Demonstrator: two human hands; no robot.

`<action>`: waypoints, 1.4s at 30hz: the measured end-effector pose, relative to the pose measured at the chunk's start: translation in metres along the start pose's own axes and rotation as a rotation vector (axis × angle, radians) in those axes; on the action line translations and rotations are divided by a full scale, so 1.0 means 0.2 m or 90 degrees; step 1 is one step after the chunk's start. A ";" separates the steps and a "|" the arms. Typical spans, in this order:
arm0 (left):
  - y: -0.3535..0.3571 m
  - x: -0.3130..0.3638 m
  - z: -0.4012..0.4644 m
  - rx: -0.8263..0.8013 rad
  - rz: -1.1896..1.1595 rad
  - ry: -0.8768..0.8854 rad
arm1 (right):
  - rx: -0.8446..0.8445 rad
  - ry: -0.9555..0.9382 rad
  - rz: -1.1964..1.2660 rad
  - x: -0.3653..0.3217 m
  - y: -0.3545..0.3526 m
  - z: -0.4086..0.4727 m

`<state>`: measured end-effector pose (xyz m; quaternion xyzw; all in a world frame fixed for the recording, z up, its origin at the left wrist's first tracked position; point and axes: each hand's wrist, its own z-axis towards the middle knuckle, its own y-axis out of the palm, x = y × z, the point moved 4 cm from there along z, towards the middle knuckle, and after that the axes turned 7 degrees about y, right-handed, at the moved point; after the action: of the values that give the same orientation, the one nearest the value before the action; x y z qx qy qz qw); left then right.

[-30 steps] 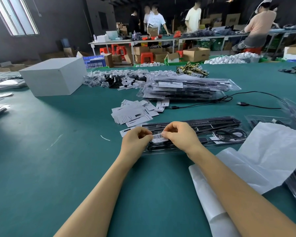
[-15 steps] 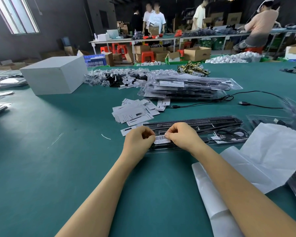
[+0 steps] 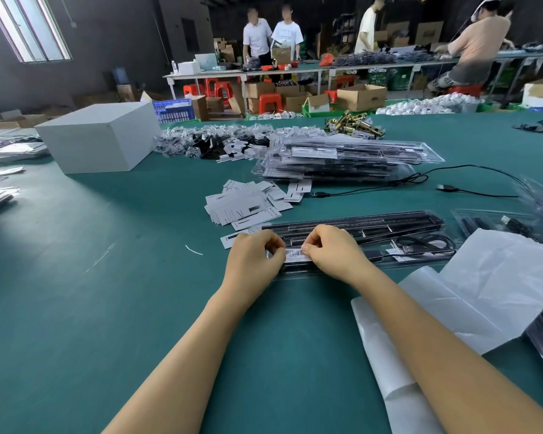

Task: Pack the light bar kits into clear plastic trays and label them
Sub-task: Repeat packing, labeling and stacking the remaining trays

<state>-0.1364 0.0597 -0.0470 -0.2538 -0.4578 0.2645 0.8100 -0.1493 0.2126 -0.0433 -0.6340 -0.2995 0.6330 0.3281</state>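
- The barcode label (image 3: pixel 297 254) sits on the near left end of the clear tray (image 3: pixel 420 245), which lies flat on the green counter (image 3: pixel 76 308) straight ahead of me, with the black light bar and a coiled cable inside.
- My left hand (image 3: pixel 253 258) has its grip clenched on the label's left edge, fingertips curled in against it; my right hand (image 3: pixel 333 249) pinches the right edge the same way.
- I judge I am setting the label down, not yet smoothing it.
- Risk: if one edge sticks before the other, the label will go on crooked or wrinkle across the barcode.
- Risk: the tray is light and slick, so pressing unevenly could slide it on the counter or flex the lid.
- Just behind the tray lies a loose pile of paper cards (image 3: pixel 248 205); a stray sticky corner could catch one.
- Further back is a stack of finished trays (image 3: pixel 351 161), and at my right a white backing sheet (image 3: pixel 483 292) overlaps the counter edge.
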 end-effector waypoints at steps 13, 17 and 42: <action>0.04 0.00 0.01 0.019 0.074 -0.006 | 0.053 -0.018 -0.031 0.01 0.02 0.01; 0.05 -0.03 0.01 0.016 0.029 -0.052 | 0.087 -0.012 -0.041 0.01 0.03 0.00; 0.11 -0.08 0.02 0.013 0.169 -0.149 | 0.193 -0.040 -0.122 0.01 0.06 -0.03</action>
<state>-0.1509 0.0659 -0.0685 -0.2715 -0.5085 0.4016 0.7117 -0.1438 0.2075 -0.0542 -0.5256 -0.2700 0.6562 0.4694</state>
